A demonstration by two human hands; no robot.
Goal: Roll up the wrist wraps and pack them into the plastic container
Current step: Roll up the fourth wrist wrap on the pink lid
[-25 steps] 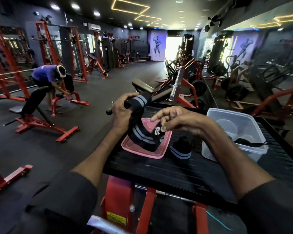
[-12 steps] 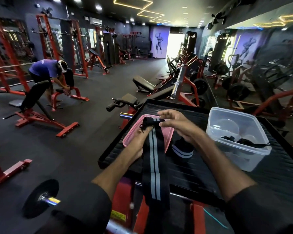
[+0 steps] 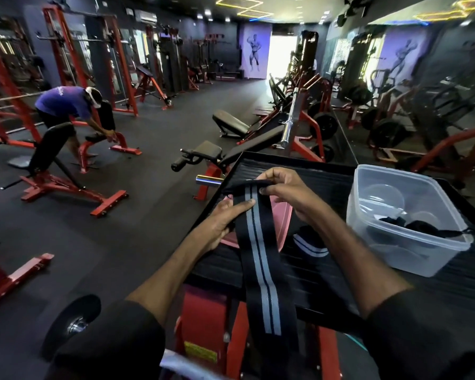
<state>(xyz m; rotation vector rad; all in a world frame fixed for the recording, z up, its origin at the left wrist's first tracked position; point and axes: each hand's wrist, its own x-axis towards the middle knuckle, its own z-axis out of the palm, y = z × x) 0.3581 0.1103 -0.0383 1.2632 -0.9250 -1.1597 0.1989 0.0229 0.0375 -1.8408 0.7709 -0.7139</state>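
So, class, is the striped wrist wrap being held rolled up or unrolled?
Unrolled: the wrist wrap hangs as one long flat strip.

Red racks (image 3: pixel 58 50) and black benches (image 3: pixel 231 123) line a gym's dark floor (image 3: pixel 121 242) under yellow ceiling strips (image 3: pixel 239 4). Daylight floods a far doorway (image 3: pixel 281 56) beside a bodybuilder mural (image 3: pixel 254 53). A person in purple (image 3: pixel 63 101) bends forward.

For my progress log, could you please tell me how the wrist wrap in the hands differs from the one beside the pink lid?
The held wrist wrap is stretched out long and flat; the rolled wrist wrap is a compact bundle. The left hand and right hand hold the held one; the rolled one lies untouched on the black platform. Both are black with pale stripes.
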